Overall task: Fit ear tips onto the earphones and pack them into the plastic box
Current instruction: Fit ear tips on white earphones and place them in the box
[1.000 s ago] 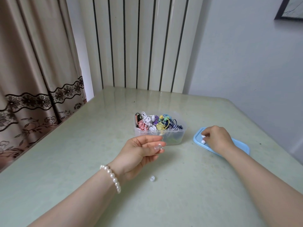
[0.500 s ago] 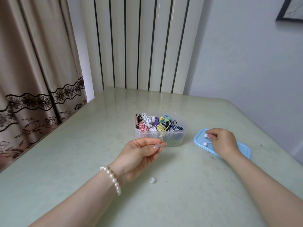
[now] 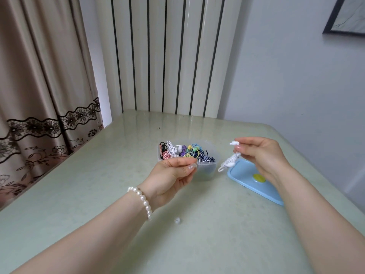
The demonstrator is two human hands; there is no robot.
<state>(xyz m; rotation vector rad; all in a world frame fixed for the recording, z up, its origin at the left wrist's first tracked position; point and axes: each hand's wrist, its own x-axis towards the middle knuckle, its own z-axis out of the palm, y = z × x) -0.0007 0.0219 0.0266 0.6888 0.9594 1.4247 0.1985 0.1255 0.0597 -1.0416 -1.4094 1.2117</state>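
Fingers of my right hand (image 3: pixel 262 155) pinch white earphones (image 3: pixel 230 160), their coiled cord dangling above a blue lid (image 3: pixel 254 184). My left hand (image 3: pixel 171 175) presses thumb to fingertips; what they pinch is too small to tell. Behind it stands a clear plastic box (image 3: pixel 207 171) of colourful earphones. One white ear tip (image 3: pixel 177 220) lies on the table (image 3: pixel 98 175).

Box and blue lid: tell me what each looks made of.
Box: seemingly clear, slightly frosted plastic; the coiled earphones show through its wall. Blue lid: apparently opaque, smooth plastic with a soft sheen and moulded rim; its yellow centre spot's material is unclear.
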